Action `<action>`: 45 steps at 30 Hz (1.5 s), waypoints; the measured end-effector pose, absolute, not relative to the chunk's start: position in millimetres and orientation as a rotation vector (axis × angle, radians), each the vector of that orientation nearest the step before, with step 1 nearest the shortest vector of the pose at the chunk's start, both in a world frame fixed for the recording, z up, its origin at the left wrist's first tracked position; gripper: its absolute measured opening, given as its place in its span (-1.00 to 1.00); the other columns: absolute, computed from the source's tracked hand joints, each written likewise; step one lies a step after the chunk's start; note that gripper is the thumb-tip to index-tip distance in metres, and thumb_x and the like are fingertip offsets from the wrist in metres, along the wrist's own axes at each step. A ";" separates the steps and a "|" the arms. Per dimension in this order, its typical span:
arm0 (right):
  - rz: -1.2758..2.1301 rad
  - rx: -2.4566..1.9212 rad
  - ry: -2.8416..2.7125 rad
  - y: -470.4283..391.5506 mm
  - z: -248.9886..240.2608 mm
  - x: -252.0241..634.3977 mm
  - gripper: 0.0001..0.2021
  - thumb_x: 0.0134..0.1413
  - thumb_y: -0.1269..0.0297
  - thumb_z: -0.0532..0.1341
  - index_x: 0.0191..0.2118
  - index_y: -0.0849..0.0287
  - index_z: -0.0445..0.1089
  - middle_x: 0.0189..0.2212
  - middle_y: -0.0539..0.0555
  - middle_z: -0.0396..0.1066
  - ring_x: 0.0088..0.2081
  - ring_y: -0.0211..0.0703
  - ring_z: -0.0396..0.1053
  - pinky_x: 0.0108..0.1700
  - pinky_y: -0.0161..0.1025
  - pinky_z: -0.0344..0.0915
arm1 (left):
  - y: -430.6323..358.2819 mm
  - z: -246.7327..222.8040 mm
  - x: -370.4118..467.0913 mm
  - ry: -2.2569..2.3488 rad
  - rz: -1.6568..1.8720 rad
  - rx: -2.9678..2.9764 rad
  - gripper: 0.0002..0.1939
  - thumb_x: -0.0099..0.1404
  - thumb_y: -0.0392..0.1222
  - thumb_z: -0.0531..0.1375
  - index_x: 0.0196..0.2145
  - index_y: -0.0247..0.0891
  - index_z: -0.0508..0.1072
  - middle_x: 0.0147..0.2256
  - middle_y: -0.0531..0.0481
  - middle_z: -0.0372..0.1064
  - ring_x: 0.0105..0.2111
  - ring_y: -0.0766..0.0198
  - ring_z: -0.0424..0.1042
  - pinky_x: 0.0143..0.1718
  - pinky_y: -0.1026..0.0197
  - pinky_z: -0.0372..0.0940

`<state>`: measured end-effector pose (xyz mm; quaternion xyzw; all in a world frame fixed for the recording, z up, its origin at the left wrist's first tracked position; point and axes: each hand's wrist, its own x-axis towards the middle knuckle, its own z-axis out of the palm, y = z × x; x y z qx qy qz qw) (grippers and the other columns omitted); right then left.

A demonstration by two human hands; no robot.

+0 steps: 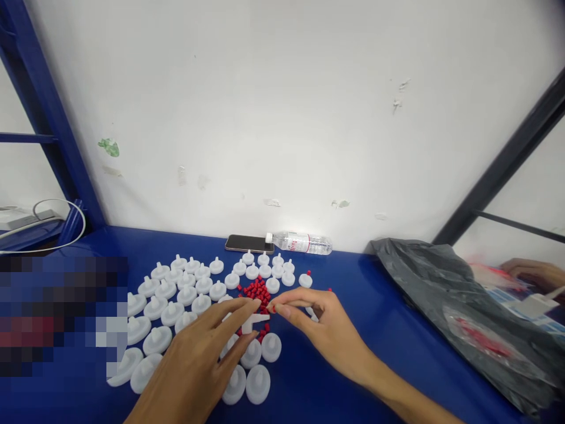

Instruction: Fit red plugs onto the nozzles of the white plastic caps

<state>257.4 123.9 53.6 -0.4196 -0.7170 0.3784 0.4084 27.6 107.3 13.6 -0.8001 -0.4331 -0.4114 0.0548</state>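
My left hand (205,350) is closed on a white nozzle cap (253,321), a round plastic lid with a narrow spout, whose tip points right. Its base is partly hidden by my fingers. A small red tip cap (272,309) is pinched between the thumb and forefinger of my right hand (329,327), just above and apart from the spout. Below both hands lies a loose pile of small red tip caps (256,288). Many more white nozzle caps (186,295) stand spout up around the pile. One white nozzle cap (305,280) behind my right hand carries a red tip.
A phone (249,243) and a clear water bottle (300,242) lie along the wall. On the right, a dark plastic bag (424,282) bears a clear packet of red pieces (483,338). Another person's hand (536,274) is at the far right. The table (353,282) is blue.
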 end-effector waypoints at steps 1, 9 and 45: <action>0.984 -1.043 -1.794 122.4 53.6 256.0 -0.80 0.28 0.04 0.32 -0.16 -0.01 0.64 -0.18 -0.03 0.65 -0.13 -0.14 0.57 -0.02 -0.25 0.44 | 106.5 13.1 27.9 -1.318 -1.241 -2.437 -0.68 0.50 0.00 0.13 0.11 -0.02 0.52 0.01 0.03 0.61 -0.09 0.21 0.66 -0.12 0.29 0.55; 1.077 -1.002 -1.715 119.5 51.6 253.5 -0.83 0.23 0.07 0.37 -0.21 0.00 0.67 -0.25 -0.03 0.66 -0.18 -0.19 0.57 -0.09 -0.31 0.45 | 101.5 23.0 32.7 -1.326 -1.349 -2.412 -0.65 0.48 0.05 0.16 0.11 -0.06 0.51 -0.12 0.05 0.67 -0.39 0.29 0.66 -0.29 0.31 0.55; 0.148 -0.405 -2.090 100.2 42.9 248.8 -0.90 0.35 0.38 0.27 -0.18 0.24 0.55 -0.32 0.10 0.59 -0.31 -0.31 0.56 -0.16 -0.47 0.46 | 71.3 26.1 60.4 -2.125 -2.027 -2.693 -0.57 0.17 -0.05 0.30 0.01 -0.10 0.63 -0.21 -0.02 0.68 -0.35 0.15 0.66 -0.30 0.16 0.61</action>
